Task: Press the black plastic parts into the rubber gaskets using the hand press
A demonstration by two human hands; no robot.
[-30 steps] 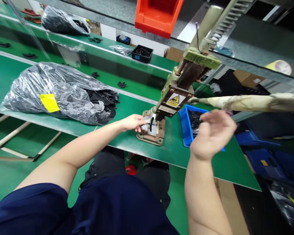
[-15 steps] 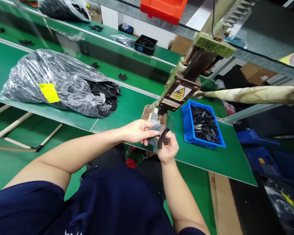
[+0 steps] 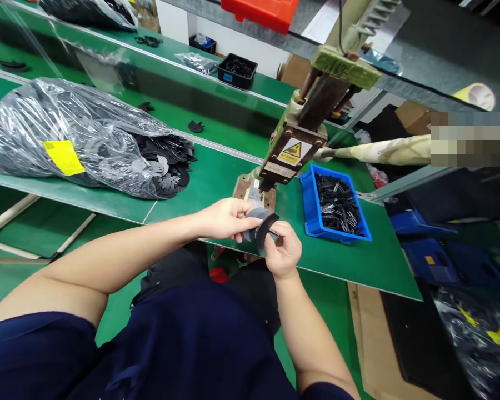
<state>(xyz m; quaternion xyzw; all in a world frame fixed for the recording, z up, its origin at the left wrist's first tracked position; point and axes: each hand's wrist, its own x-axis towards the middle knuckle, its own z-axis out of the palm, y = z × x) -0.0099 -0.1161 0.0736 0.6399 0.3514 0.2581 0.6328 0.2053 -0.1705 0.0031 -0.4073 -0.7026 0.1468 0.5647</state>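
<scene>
My left hand [image 3: 234, 220] is closed on a flat grey crescent-shaped plastic piece [image 3: 258, 213], pinched between thumb and fingers. In my right hand [image 3: 284, 250] is a dark curved plastic piece [image 3: 266, 226], gripped by thumb and fingertips and overlapping the grey one. Whether the two pieces are joined I cannot tell. Both hands are held at the table's front edge, just before the base of a hand press [image 3: 289, 150] with a yellow warning label. A blue bin [image 3: 310, 214] of small black parts stands to the right of my right hand.
A clear plastic bag [image 3: 66, 133] spilling black crescent pieces lies on the green table [image 3: 208, 194] at left. Behind a clear panel, loose pieces [image 3: 195, 126] and a black bin [image 3: 236, 80] stand farther back. A wrapped pole [image 3: 383, 153] crosses at right.
The dark curved piece has turned in my right hand and now shows more of its broad side, overlapping the grey piece more. The whole view has shifted slightly.
</scene>
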